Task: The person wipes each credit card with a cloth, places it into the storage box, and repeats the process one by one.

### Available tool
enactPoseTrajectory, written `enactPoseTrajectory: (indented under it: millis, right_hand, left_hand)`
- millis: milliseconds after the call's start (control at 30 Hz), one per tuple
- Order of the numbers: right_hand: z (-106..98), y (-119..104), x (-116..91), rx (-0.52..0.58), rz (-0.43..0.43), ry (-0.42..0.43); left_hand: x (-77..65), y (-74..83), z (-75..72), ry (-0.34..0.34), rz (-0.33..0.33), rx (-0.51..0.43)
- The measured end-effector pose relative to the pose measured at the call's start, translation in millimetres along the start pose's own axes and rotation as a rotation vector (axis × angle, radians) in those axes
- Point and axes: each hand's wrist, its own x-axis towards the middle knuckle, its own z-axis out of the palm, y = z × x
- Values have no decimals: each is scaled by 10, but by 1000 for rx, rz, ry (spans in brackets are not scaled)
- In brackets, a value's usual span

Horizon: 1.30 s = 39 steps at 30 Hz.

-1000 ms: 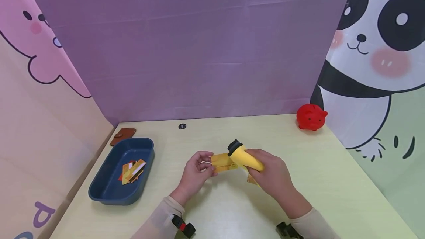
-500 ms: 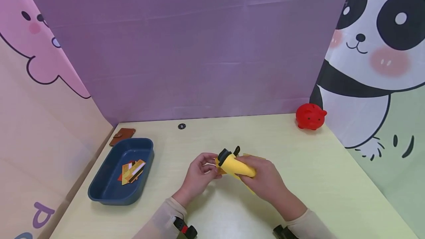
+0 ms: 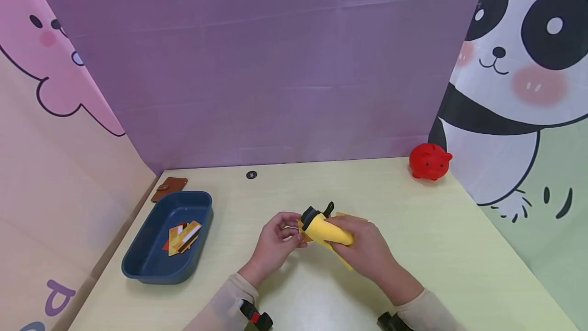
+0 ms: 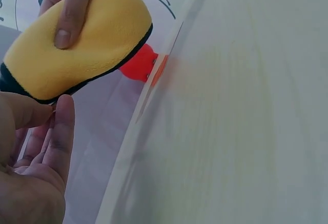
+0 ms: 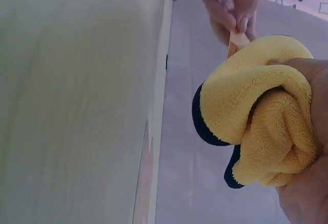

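Note:
My left hand pinches the end of a gold card between thumb and fingers, above the table. In the right wrist view a short strip of the card shows between those fingertips and a yellow cloth. The plush cloth has black edging and is bunched and folded over the rest of the card, hiding it. My right hand grips the cloth, its thumb lying on top in the left wrist view. The cloth's black edge sits right at my left fingertips.
To the left stands a blue tray with several gold cards in it. Behind it lies a brown wallet. A small black disc rests near the table's back edge, and a red piggy bank at the back right corner.
Over the last second my right hand has drawn the cloth leftward along the card up to my left fingertips, covering most of it. The last half second shows almost no movement.

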Motion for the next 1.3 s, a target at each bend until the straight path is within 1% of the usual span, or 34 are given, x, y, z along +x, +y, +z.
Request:
enactPoseTrajectory:
  millis: [167, 233, 333, 433, 500, 633, 667, 733, 900, 1000, 1067, 1167, 1233, 1300]
  right_hand:
    - [32, -13, -27, 22, -62, -18]
    - [21, -2, -23, 4, -54, 0]
    - [-18, 19, -10, 3, -5, 19]
    - [-40, 32, 0, 24, 29, 11]
    - [-29, 24, 3, 59, 27, -10]
    - [11, -31, -12, 105, -22, -46]
    - [15, -37, -17, 109, -34, -50]
    - [8, -32, -23, 79, -31, -48]
    - [-30, 34, -8, 8, 44, -7]
    - [-33, 40, -4, 29, 60, -13]
    - [-25, 29, -9, 54, 45, -38]
    - [-14, 6, -18, 85, -1, -73]
    - [-17, -5, -21, 84, -21, -79]
    - [-32, -5, -19, 64, -30, -65]
  left_hand:
    - [-6, 4, -3, -2, -1, 7]
    - [-6, 11, -6, 0, -3, 5]
    - [-8, 29, -12, 3, -4, -5]
    - [-8, 36, -17, 2, -6, -13]
    - [-9, 36, -14, -1, -2, -21]
    - [-15, 27, -2, -3, 5, -3]
    - [-16, 23, -1, -3, 8, 2]
    - [-16, 18, -3, -8, 9, 7]
    - [-6, 15, -16, -19, 4, -18]
    - [-6, 17, -15, -19, -1, -20]
    - [-6, 14, -12, -21, 0, -18]
    - [-7, 6, -7, -22, 3, -1]
    - [-6, 2, -6, -23, 8, 12]
    - [-6, 1, -7, -27, 9, 11]
